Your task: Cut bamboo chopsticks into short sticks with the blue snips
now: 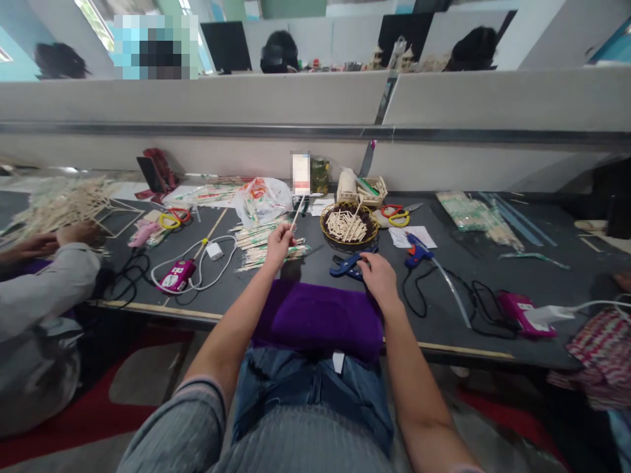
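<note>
A person sits at a dark desk (318, 268), seen from above, both bare hands over its near half. The left hand (279, 244) has its fingers pinched narrow on one end of a pale stick (298, 214), which points up and away from the fingertips. Just beside and under that hand are packs (252, 255) of more sticks. The right hand (381, 274) is over blue cutters (346, 265) lying on the desk, to the right of the left fingers. Its fingers bend at one end of the tool; I cannot tell whether they are closed on it, or which end has the blades.

Beyond both hands, between them, is a basket (373, 226) of short pieces (344, 225). Right of the right fingers lies a glue gun (418, 251); a purple cloth (315, 315) lies below, between the forearms.

To handle these well, the right fingers would do best with a full grip on the handles, away from the blades. The left pinch should be firm but light, since the stick looks thin and could snap or roll. Near the blades, the left fingertips should keep well back, with the stick square to the edge. The glue gun's nozzle could be hot, so the right wrist should swing clear of it.
</note>
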Demonstrator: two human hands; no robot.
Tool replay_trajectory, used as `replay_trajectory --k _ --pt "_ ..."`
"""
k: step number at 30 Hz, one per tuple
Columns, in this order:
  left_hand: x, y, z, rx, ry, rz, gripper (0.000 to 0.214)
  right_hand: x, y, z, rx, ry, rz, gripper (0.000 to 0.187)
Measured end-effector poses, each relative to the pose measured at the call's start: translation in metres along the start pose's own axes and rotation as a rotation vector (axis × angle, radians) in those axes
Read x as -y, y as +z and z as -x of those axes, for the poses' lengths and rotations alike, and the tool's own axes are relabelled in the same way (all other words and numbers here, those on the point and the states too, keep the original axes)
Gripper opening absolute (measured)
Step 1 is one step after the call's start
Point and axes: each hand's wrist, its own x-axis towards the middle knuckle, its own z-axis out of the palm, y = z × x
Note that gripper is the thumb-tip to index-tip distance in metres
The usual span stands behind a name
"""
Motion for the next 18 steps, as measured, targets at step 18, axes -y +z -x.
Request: replay_trajectory --k 18 --pt "0.034 -0.017 0.007 0.093 -0.234 0.053 0.025 0.027 0.029 -0.147 0.182 0.198 0.255 0.034"
